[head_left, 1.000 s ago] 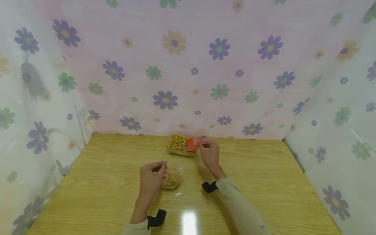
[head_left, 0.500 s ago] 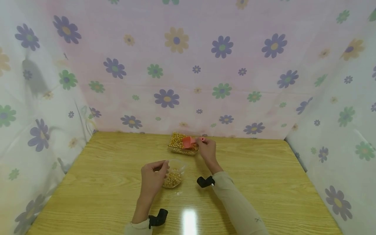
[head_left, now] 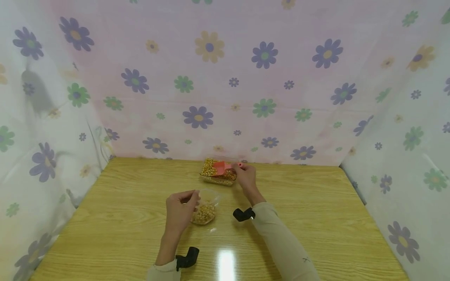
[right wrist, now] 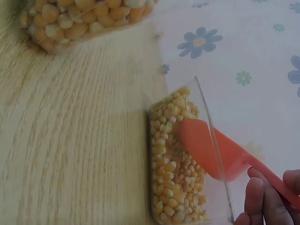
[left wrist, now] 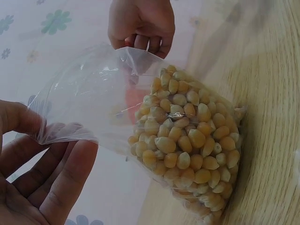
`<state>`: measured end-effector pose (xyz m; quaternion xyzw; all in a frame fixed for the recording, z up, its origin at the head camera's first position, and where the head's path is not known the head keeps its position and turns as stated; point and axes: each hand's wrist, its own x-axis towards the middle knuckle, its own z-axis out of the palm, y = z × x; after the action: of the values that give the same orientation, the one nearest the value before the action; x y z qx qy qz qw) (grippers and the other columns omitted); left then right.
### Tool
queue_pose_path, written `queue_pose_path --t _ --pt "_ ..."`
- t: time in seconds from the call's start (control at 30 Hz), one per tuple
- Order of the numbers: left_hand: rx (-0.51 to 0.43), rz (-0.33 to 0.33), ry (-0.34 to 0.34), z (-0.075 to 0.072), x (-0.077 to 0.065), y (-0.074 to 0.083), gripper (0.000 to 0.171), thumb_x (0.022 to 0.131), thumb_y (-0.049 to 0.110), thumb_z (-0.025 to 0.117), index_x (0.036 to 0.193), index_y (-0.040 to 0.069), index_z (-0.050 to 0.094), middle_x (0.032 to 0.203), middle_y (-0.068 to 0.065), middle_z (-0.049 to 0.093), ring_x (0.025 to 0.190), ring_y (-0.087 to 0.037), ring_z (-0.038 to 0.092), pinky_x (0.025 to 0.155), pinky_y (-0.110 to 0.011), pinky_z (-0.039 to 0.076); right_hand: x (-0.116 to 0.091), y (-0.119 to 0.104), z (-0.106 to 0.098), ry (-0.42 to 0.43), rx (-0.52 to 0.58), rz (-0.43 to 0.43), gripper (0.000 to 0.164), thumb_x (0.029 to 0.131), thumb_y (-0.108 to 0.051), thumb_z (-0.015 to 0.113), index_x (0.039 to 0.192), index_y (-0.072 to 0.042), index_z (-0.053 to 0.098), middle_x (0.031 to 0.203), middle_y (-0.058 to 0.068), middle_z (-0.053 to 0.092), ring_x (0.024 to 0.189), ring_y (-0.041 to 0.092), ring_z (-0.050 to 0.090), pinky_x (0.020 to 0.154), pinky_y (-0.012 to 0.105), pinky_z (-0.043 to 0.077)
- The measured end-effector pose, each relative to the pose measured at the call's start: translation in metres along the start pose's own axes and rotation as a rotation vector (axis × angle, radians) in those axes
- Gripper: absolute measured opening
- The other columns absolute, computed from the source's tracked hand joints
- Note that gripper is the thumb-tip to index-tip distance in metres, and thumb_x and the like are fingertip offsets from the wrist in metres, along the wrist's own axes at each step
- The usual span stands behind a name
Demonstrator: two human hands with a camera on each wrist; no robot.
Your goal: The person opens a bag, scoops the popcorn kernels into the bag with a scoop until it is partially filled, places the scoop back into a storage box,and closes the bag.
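My left hand (head_left: pixel 180 212) pinches the mouth of a clear plastic bag (left wrist: pixel 89 89) between thumb and fingers. Corn kernels (left wrist: pixel 187 145) fill the bag's lower part, which rests on the table. Farther back, my right hand (head_left: pixel 247 180) grips a red scoop (right wrist: pixel 206 145) by its handle. The scoop's blade dips into a clear rectangular container (right wrist: pixel 213 122) of corn kernels (right wrist: pixel 171 183), its front edge among the grains. In the left wrist view the scoop shows only faintly, through the plastic of the bag.
The wooden table (head_left: pixel 309 218) has flowered cloth (head_left: pixel 228 97) hanging behind it and at both sides. The container stands near the back edge, close to the cloth. Black camera mounts (head_left: pixel 188 257) sit on both wrists.
My right hand has moved left, pushing the scoop from the container's right end toward its middle, into the kernels. The left hand stays at the bag, nearly still.
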<state>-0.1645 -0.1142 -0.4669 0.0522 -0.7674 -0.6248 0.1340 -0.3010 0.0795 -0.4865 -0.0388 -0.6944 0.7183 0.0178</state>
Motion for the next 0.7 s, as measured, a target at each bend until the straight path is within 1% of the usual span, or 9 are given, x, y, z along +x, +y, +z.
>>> queue_pose_path --t 0.07,0.17,0.2,0.23,0.27,0.33,0.43,0.6,0.7 --pt "-0.004 -0.007 0.000 0.000 0.000 0.000 0.019 0.099 0.008 0.067 0.104 -0.007 0.077 0.090 -0.026 0.073 0.069 -0.030 0.072 0.061 -0.038 0.061 -0.001 -0.002 0.003 0.000 -0.013 -0.009 0.024 0.099 -0.009 0.065 0.094 0.012 0.073 0.089 0.026 0.073 0.070 0.021 0.068 0.063 0.029 0.053" --pt "-0.009 -0.018 -0.002 0.000 -0.001 0.000 0.020 0.099 0.009 0.067 0.104 -0.009 0.076 0.090 -0.026 0.073 0.071 -0.030 0.072 0.061 -0.036 0.061 -0.002 -0.005 0.008 -0.024 -0.025 -0.019 0.025 0.098 -0.008 0.064 0.090 0.014 0.071 0.087 0.022 0.073 0.073 0.030 0.069 0.065 0.034 0.055" --pt "-0.014 -0.020 -0.004 0.000 -0.001 0.000 0.021 0.099 0.009 0.067 0.105 -0.010 0.076 0.090 -0.027 0.072 0.072 -0.030 0.072 0.061 -0.035 0.061 -0.003 -0.006 0.009 -0.032 -0.025 -0.020 0.025 0.099 -0.007 0.064 0.090 0.015 0.069 0.089 0.021 0.074 0.079 0.035 0.070 0.070 0.038 0.058" --pt "-0.015 -0.021 -0.005 0.000 -0.001 0.000 0.022 0.099 0.009 0.067 0.106 -0.010 0.076 0.090 -0.027 0.073 0.072 -0.030 0.072 0.061 -0.034 0.061 0.000 -0.002 0.010 -0.038 -0.022 -0.023 0.025 0.098 -0.008 0.064 0.088 0.015 0.068 0.095 0.024 0.073 0.088 0.041 0.070 0.077 0.044 0.059" --pt "-0.016 -0.022 -0.006 0.001 -0.001 0.000 0.023 0.099 0.009 0.067 0.106 -0.011 0.075 0.090 -0.027 0.073 0.073 -0.030 0.072 0.061 -0.033 0.061 -0.001 -0.003 0.011 -0.048 -0.023 -0.022 0.025 0.099 -0.008 0.063 0.088 0.014 0.067 0.096 0.023 0.073 0.093 0.044 0.069 0.081 0.047 0.059" --pt "-0.019 -0.025 -0.006 0.001 -0.002 0.000 0.023 0.099 0.009 0.067 0.106 -0.011 0.075 0.090 -0.027 0.073 0.074 -0.029 0.072 0.061 -0.032 0.061 -0.002 -0.004 0.011 -0.053 -0.018 -0.013 0.025 0.099 -0.007 0.062 0.089 0.015 0.066 0.099 0.023 0.073 0.098 0.047 0.068 0.087 0.051 0.058" --pt "-0.024 -0.029 -0.005 0.001 -0.003 -0.001 0.021 0.099 0.009 0.067 0.105 -0.009 0.076 0.090 -0.027 0.073 0.073 -0.028 0.073 0.060 -0.032 0.061 -0.003 -0.004 0.009 -0.019 -0.006 0.028 0.021 0.099 -0.009 0.063 0.095 0.010 0.072 0.098 0.021 0.073 0.096 0.042 0.070 0.086 0.047 0.059" --pt "-0.037 -0.029 -0.003 0.001 -0.005 -0.002 0.020 0.098 0.008 0.068 0.104 -0.008 0.077 0.088 -0.026 0.073 0.072 -0.027 0.072 0.060 -0.031 0.061 -0.004 -0.001 0.001 0.024 0.035 0.113 0.025 0.101 -0.015 0.064 0.104 0.008 0.074 0.087 0.010 0.076 0.080 0.021 0.073 0.085 0.043 0.057" --pt "-0.041 -0.032 -0.002 0.000 -0.005 -0.001 0.021 0.098 0.008 0.068 0.104 -0.009 0.076 0.088 -0.025 0.073 0.071 -0.024 0.072 0.059 -0.030 0.060 -0.008 0.002 -0.003 0.021 0.095 0.185 0.029 0.102 -0.020 0.063 0.112 0.007 0.072 0.083 0.003 0.077 0.077 0.012 0.071 0.084 0.039 0.055"
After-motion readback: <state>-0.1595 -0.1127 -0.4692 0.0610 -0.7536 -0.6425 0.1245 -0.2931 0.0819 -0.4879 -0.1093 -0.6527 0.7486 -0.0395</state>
